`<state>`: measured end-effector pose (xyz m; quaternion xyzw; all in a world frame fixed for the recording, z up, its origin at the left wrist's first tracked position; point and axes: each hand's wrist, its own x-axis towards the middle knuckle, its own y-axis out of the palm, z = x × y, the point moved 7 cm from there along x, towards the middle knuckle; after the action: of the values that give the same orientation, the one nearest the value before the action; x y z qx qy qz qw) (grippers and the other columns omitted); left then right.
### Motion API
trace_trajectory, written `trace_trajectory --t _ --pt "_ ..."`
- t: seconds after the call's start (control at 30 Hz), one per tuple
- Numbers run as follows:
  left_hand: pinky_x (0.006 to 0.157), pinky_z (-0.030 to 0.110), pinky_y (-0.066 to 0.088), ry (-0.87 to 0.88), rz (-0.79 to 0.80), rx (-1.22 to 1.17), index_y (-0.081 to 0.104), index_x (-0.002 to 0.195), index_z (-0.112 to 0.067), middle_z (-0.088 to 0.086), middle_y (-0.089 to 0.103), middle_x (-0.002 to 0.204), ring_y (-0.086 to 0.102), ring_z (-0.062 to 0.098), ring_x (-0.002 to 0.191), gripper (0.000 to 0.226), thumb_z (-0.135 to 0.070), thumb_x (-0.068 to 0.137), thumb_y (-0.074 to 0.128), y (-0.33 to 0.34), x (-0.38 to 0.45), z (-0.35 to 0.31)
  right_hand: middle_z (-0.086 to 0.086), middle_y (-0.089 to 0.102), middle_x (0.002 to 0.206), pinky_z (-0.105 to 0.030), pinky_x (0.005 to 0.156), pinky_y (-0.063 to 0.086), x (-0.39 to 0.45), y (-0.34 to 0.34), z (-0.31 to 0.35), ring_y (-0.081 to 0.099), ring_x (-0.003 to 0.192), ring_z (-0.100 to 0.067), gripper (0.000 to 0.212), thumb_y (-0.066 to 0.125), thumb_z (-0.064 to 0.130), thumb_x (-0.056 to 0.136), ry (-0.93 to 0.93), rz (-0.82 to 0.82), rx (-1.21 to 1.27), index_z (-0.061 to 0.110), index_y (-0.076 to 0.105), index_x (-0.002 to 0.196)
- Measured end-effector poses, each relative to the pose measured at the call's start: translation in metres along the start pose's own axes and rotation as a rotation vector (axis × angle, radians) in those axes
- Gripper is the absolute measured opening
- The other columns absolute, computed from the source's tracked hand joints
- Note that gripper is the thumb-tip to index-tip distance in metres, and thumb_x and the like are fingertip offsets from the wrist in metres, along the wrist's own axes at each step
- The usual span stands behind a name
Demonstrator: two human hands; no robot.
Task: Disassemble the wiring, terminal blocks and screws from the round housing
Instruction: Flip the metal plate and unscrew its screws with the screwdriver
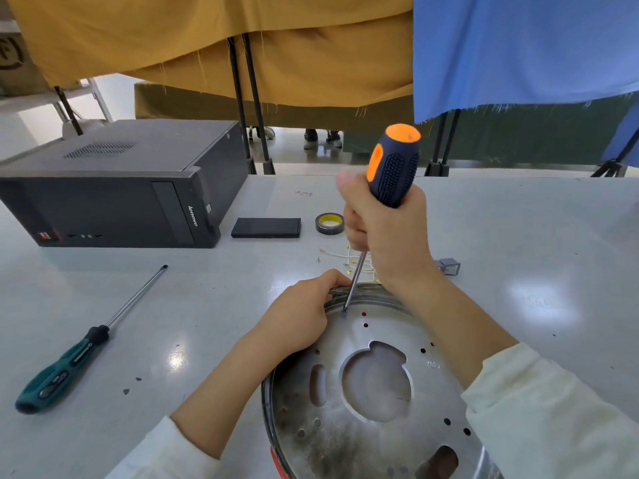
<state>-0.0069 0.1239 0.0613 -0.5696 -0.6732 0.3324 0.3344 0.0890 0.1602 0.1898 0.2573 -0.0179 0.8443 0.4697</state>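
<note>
The round metal housing (366,440) lies flat near the table's front edge, its plate full of holes and cut-outs. My left hand (297,316) grips the housing's far left rim. My right hand (383,233) grips an orange and dark blue screwdriver (394,164), held nearly upright. Its tip sits on a screw (344,310) at the plate's far edge. Loose white wires with small terminals (349,261) lie on the table just beyond the housing, partly hidden by my right hand. A small grey terminal block (449,266) sits to their right.
A green-handled screwdriver (69,364) lies on the left of the grey table (536,236). Behind it stands a black computer case (114,188). A flat black box (266,228) and a tape roll (329,223) lie mid-table. A loose screw (318,260) lies near the wires.
</note>
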Motion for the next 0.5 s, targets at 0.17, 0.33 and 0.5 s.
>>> trace_trajectory --t 0.17,0.33,0.5 --pt "0.087 0.032 0.048 -0.003 0.004 -0.013 0.049 0.125 -0.036 -0.005 0.065 0.12 0.058 0.016 0.109 0.058 0.004 0.085 0.037 -0.001 -0.001 0.0 0.005 0.033 0.049 -0.018 0.042 0.025 -0.004 0.025 -0.002 0.028 0.04 -0.011 0.024 0.062 0.008 0.083 0.109 0.464 -0.003 0.008 0.043 0.069" --pt "0.073 0.024 0.037 0.007 -0.001 -0.001 0.046 0.13 -0.035 0.0 0.065 0.117 0.058 0.018 0.104 0.056 0.001 0.089 0.037 -0.001 -0.001 -0.001 -0.005 0.048 0.069 -0.03 0.052 0.04 -0.015 0.027 -0.002 0.043 0.051 -0.017 0.026 0.064 0.008 0.08 0.015 0.396 -0.084 0.003 0.044 0.095" --pt "0.063 0.018 0.036 0.005 -0.003 0.002 0.047 0.126 -0.038 -0.003 0.065 0.117 0.051 0.013 0.086 0.055 0.001 0.089 0.037 0.001 0.0 0.002 0.01 0.056 0.08 -0.038 0.074 0.051 -0.018 0.009 0.001 0.055 0.074 -0.009 0.017 0.063 0.019 0.085 -0.091 0.146 -0.195 0.018 0.051 0.097"
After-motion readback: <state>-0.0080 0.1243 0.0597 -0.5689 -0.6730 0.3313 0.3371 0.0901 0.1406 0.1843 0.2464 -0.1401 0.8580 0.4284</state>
